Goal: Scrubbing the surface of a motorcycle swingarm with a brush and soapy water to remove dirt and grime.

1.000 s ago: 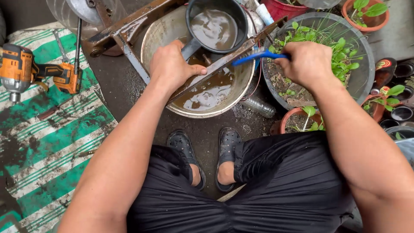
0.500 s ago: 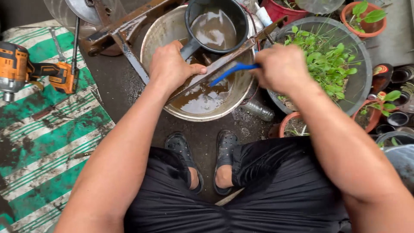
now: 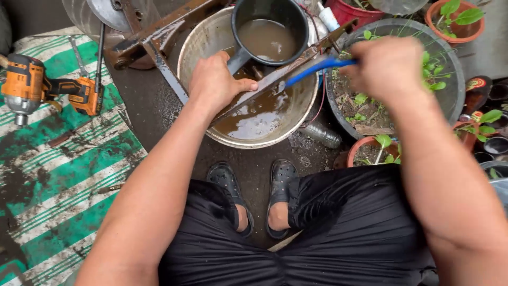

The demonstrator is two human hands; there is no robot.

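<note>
A wide metal basin [image 3: 211, 39] sits on the wet dark ground [image 3: 153, 116], holding muddy brown water [image 3: 259, 116] in its lower part. A black ladle-like pot [image 3: 271, 32] rests over the far side of the basin, also filled with cloudy brown water. A long rusty metal bar [image 3: 275, 79] lies slantwise across the basin, from its near left to its far right rim. The left hand [image 3: 217, 82] is clamped on the lower end of the bar, thumb on top, pressing it over the water. The right hand [image 3: 389, 66] is closed around the blue handle of a brush [image 3: 312, 70], whose tip touches the bar near its middle; that hand is blurred.

To the right, a large round grey planter [image 3: 450, 95] holds soil and small green seedlings, with terracotta pots [image 3: 365, 151] just beside it and beyond it. A clear plastic bottle [image 3: 320, 135] lies between basin and planter. On the left, a green and white striped mat [image 3: 58, 180], smeared with mud, carries an orange cordless drill [image 3: 32, 85]. A rusty steel frame [image 3: 159, 37] runs past the basin's far left edge. The person's feet in black sandals [image 3: 254, 196] stand just short of the basin, leaving only a narrow strip of ground.
</note>
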